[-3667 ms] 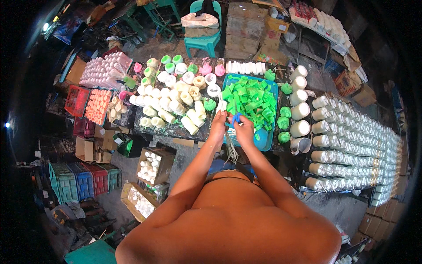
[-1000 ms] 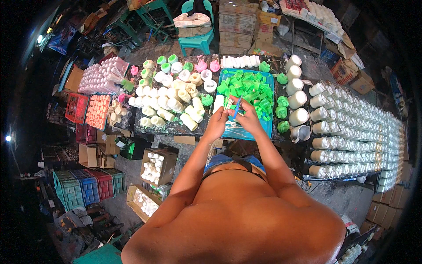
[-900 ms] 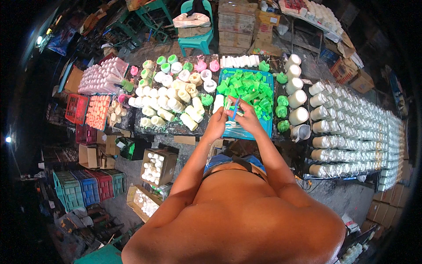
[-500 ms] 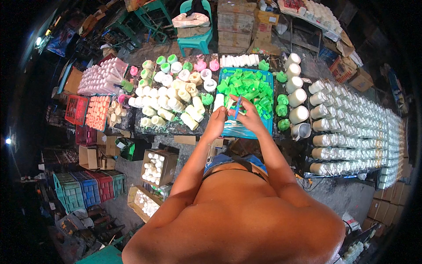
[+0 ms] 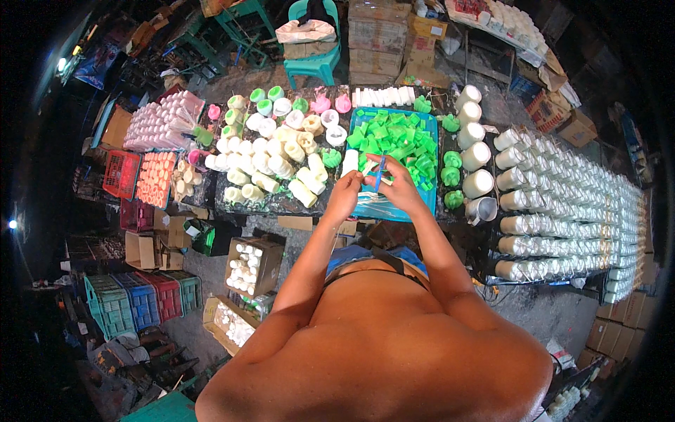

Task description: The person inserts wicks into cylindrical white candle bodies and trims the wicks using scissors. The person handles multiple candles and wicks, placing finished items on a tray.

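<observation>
Both hands work close together over the near end of a blue tray (image 5: 439, 151) heaped with green wax-like pieces (image 5: 394, 132). My right hand (image 5: 399, 188) is closed round a slim blue tool (image 5: 380, 174) that stands nearly upright between its fingers; its kind is unclear. Beside it, my left hand (image 5: 343, 195) is closed in a pinch, and what it grips is too small to name. A small pale strip (image 5: 369, 167) shows between the two hands. Just beyond the left fingertips is a white cylinder (image 5: 349, 161). Thin white strands (image 5: 373, 207) lie on the tray beneath the hands.
Cream and white wax-like cylinders (image 5: 279, 166) crowd the table left of the tray. Green ribbed lumps (image 5: 452, 160) and a column of white cylinders (image 5: 478, 183) stand right, near a metal jug (image 5: 482, 209). Rows of white cylinders (image 5: 555, 204) fill the far right. Cardboard boxes (image 5: 256, 267) sit below.
The hands stay in nearly the same place. The blue tool and right fingers have shifted slightly, and the pale strip between the hands lies at a different angle.
</observation>
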`<act>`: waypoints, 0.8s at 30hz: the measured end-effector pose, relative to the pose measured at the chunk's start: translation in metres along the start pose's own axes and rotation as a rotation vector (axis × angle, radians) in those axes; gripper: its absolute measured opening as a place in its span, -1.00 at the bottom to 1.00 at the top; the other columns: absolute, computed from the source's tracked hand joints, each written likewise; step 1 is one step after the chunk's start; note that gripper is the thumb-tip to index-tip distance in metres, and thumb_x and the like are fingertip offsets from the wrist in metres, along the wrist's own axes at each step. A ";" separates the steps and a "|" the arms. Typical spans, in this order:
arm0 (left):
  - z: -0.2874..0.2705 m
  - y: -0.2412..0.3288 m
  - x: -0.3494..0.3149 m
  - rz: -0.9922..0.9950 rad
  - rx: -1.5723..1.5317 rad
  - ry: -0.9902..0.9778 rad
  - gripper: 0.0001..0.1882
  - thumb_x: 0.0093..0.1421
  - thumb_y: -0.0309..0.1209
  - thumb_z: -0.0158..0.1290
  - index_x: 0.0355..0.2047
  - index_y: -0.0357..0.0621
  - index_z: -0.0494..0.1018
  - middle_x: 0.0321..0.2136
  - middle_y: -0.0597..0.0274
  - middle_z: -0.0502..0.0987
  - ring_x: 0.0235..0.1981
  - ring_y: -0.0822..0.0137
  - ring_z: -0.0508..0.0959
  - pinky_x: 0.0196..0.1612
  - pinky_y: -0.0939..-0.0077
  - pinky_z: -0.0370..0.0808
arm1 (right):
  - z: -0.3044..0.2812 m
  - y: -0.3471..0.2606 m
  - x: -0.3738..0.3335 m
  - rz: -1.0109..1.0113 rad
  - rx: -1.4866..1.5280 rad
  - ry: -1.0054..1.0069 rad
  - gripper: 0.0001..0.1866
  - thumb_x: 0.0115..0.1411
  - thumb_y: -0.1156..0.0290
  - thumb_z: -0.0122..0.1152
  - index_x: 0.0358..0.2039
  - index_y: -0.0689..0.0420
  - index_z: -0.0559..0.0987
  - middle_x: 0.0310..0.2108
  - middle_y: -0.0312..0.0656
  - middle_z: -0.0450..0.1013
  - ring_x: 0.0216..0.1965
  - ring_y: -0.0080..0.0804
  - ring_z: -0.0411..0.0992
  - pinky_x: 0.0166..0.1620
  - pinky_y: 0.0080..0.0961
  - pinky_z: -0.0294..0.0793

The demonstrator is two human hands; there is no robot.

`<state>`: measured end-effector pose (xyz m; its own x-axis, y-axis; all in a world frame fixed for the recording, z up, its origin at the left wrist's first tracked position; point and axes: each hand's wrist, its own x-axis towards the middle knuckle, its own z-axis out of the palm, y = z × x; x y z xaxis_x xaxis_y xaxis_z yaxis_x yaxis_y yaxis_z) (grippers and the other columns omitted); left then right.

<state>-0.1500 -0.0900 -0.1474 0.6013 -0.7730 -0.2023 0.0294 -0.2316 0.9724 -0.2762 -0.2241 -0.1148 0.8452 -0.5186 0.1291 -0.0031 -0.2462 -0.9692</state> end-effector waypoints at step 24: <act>-0.014 0.008 -0.004 -0.099 0.065 -0.206 -0.69 0.51 -0.24 -0.12 -0.29 -0.15 0.49 -0.59 0.52 0.26 -0.57 0.61 0.18 -0.51 0.61 0.15 | -0.006 0.051 0.028 0.381 0.479 0.468 -0.83 0.27 0.31 0.37 -0.26 0.15 0.73 -0.37 -0.29 0.61 -0.33 -0.61 0.46 -0.25 -0.58 0.35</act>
<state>-0.1412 -0.0805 -0.1375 0.4224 -0.8472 -0.3222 0.0247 -0.3445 0.9384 -0.2557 -0.2558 -0.1596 0.5177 -0.8151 -0.2600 0.0733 0.3450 -0.9357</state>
